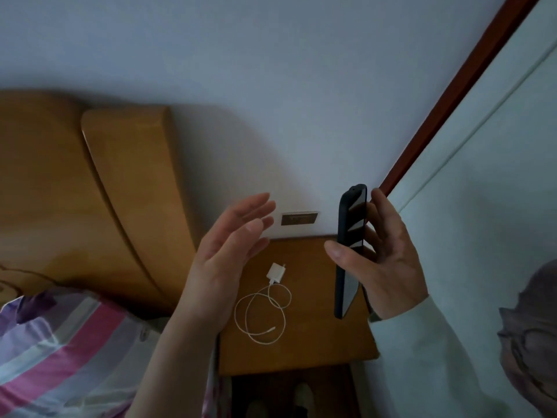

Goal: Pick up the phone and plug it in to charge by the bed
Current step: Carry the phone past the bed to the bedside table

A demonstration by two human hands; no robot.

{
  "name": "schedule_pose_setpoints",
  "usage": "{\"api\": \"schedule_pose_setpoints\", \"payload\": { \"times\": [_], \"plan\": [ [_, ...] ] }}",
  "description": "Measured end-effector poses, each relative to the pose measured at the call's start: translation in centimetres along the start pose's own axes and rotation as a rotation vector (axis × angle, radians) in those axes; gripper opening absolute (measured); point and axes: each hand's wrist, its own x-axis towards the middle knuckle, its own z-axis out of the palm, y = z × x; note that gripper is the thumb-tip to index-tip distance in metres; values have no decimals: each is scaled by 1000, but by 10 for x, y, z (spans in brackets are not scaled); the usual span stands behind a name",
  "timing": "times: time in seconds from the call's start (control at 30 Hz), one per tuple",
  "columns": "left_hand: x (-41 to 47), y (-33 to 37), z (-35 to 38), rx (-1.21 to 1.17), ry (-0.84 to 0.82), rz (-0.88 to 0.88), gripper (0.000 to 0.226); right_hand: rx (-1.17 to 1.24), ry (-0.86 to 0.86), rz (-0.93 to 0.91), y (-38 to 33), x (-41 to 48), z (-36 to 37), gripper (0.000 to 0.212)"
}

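Observation:
My right hand (388, 257) grips a dark phone (349, 251) edge-on and upright above the wooden nightstand (316, 351), thumb on its near side, fingers behind. My left hand (223, 260) hovers open, fingers spread, palm turned toward the phone, holding nothing, just left of the nightstand. On the nightstand lies a white charger plug (277, 272) with its white cable (262, 315) coiled loosely in front of it. A wall socket plate (300, 219) sits on the wall just above the nightstand's back edge, between my two hands.
A wooden headboard (90, 188) fills the left side. Striped pink and purple bedding (60, 351) lies at lower left. A white door with a red-brown frame (470, 73) runs along the right. A grey patterned item (530, 336) shows at the right edge.

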Motion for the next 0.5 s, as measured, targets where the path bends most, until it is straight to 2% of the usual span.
{"api": "schedule_pose_setpoints", "payload": {
  "times": [0.37, 0.5],
  "plan": [
    [56, -124, -1, 58, 75, -149, 40, -57, 33, 152, 125, 52, 9, 107],
    [70, -194, -1, 93, 90, -200, 45, -107, 29, 201, 188, 62, 10, 95]
  ]
}}
